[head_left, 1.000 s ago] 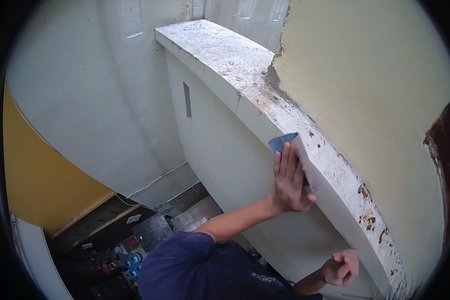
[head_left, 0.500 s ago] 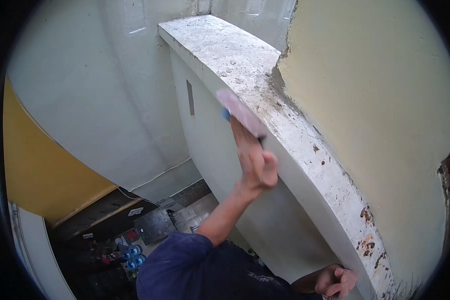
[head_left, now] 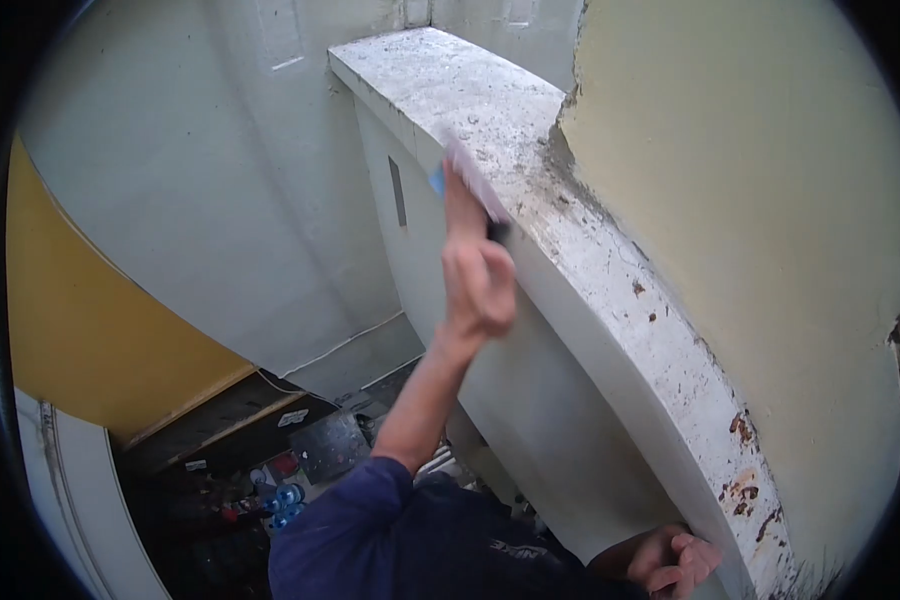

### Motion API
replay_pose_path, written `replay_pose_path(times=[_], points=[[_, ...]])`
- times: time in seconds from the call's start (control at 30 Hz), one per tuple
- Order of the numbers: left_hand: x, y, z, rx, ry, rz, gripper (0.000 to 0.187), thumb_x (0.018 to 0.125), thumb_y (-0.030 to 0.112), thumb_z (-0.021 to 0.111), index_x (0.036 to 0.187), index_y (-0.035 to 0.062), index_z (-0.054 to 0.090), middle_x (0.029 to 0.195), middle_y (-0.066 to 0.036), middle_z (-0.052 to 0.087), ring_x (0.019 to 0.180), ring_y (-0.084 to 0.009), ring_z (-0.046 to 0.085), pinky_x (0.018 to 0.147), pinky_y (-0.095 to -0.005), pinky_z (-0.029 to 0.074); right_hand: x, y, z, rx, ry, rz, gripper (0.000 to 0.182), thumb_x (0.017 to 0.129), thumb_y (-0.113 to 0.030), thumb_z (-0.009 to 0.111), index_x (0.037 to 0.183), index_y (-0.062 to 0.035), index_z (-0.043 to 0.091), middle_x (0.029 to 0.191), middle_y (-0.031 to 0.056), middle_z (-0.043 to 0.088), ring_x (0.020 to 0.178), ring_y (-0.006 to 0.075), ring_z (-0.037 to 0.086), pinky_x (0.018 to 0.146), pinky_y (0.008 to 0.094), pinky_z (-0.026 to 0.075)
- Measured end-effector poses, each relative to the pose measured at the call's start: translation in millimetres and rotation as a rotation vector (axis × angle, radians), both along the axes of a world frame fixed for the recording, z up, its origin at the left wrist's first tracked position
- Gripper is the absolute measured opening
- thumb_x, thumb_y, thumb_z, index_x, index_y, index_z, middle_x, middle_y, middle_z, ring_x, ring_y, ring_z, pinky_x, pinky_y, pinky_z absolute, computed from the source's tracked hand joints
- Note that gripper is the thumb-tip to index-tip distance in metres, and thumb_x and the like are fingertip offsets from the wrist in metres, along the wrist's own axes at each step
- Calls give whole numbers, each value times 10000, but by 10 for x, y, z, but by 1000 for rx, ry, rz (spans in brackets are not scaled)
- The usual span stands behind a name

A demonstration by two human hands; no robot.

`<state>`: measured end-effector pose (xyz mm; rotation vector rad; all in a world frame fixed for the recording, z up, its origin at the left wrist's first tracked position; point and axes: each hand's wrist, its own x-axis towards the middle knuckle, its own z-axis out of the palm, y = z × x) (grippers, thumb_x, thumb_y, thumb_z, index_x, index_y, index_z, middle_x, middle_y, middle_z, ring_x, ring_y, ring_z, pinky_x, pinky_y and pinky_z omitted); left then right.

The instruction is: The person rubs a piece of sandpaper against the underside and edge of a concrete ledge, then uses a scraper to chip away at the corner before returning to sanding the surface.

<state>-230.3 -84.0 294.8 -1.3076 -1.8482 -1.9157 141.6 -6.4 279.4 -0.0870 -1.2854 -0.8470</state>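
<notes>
Left hand (head_left: 478,272): raised in the upper middle of the frame, closed around a scraper (head_left: 467,180); the fingers wrap its dark handle.
Scraper: its pale, thin blade lies on the outer edge of the ledge (head_left: 530,200), touching it; a small blue part shows at the left of the blade.
How the scraper handles: I judge it light and easy for one hand; the blade looks thin and probably a little springy, the handle stiff. The hold belongs on the handle, away from the blade edge.
Right hand (head_left: 675,560): at the bottom right of the frame, fingers curled under the lower end of the ledge; it seems to grip the edge, but whether it holds something I cannot tell.
Ledge: curved, rough, white with rust spots, between the yellow wall (head_left: 750,200) at right and the grey wall (head_left: 220,200) at left.
</notes>
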Motion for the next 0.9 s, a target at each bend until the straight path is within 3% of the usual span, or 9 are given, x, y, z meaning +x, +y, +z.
replay_pose_path(times=[0.17,0.23,0.3,0.43,0.57,0.73,0.8,0.87,0.9], points=[[495,85,7,149,274,273,856,973,516,323,1387,-222,197,1454,-440,196,1392,-566,138,1168,-460,136,-100,-82,122,-39,-48,159,163,953,-125,570,1075,-17,575,735,74,551,561,205,505,537,346,435],[199,55,-92,65,203,197,859,972,518,331,1389,-221,196,1452,-444,193,1387,-572,146,1165,-474,135,-91,-113,140,-131,-95,238,203,956,-159,578,1095,-13,600,741,84,587,574,215,542,555,348,466],[200,8,-102,-28,115,137,862,971,519,338,1391,-220,194,1449,-449,190,1381,-578,154,1163,-487,135,-73,-24,146,-72,-44,479,238,875,-137,400,752,19,531,550,96,479,444,168,390,501,320,290],[220,64,21,108,180,200,821,976,486,354,1385,-213,222,1454,-445,182,1374,-580,172,1152,-491,178,-61,8,92,-81,-31,519,245,871,-146,409,772,28,549,539,96,488,438,166,389,489,324,286],[141,-16,-47,-18,158,129,833,969,522,367,1388,-191,267,1461,-429,203,1391,-561,153,1156,-490,169,-84,-43,175,-76,-36,490,256,875,-150,394,768,17,555,525,76,474,435,156,377,502,321,285],[285,-14,51,169,260,190,797,983,498,361,1390,-183,283,1467,-425,191,1386,-558,169,1158,-459,184,-142,-47,168,-65,7,551,272,878,-153,376,741,4,551,518,55,460,431,144,350,510,313,269],[42,-53,164,40,312,272,802,984,500,357,1434,-148,216,1392,-413,357,1213,-503,493,992,-432,414,-121,-95,196,-112,-10,535,262,878,-153,377,753,-1,551,520,52,457,439,142,347,510,315,262],[5,-49,223,67,130,175,780,986,483,363,1408,-166,269,1437,-406,297,1263,-492,457,1026,-442,386,-104,-104,190,-121,-30,558,252,877,-151,381,760,-6,550,524,51,459,449,143,355,524,317,266],[67,18,96,77,343,353,770,993,476,345,1412,-165,263,1317,-389,416,1092,-459,537,920,-445,433,-114,-93,185,-120,-43,578,241,876,-148,384,766,-11,549,527,50,461,460,143,363,537,320,269]])
